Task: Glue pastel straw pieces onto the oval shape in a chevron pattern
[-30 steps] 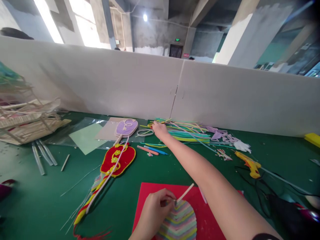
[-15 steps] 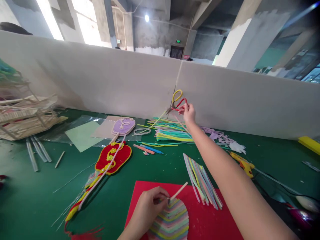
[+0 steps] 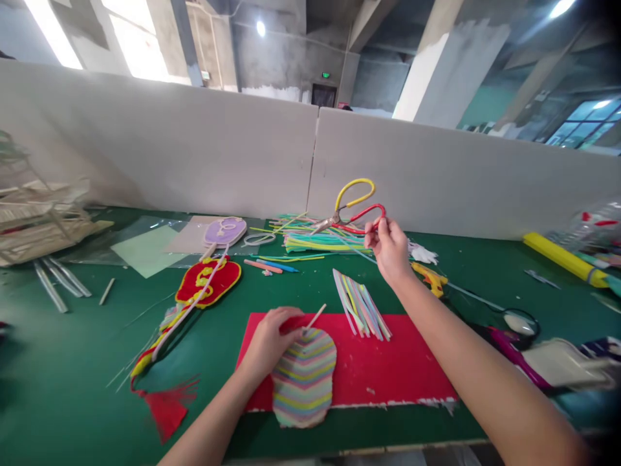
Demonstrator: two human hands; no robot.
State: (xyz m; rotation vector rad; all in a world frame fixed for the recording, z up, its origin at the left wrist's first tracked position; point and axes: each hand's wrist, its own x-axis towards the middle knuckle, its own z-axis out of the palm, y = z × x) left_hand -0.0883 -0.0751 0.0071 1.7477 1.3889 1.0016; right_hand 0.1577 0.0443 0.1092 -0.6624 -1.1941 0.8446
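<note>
My right hand is raised over the table, its fingers closed on the red loop of a pair of scissors with one red and one yellow handle. The scissors point left above a heap of pastel chenille stems. Low at the centre, my left hand is closed at the top edge of a striped oval fan piece, its fingertips partly hidden. A short pale stick juts up beside those fingertips. Under the oval lies a red sheet, with a bundle of cut chenille stems on its back edge.
A red fan with a tassel and a small purple fan lie to the left. Two pens rest behind the red sheet. At right are a yellow glue gun and a yellow roll. A white partition bounds the back.
The view has shifted, showing more of the table's right side and front edge. My right hand has drawn the scissors back from the partition. My left hand stays at the striped oval.
</note>
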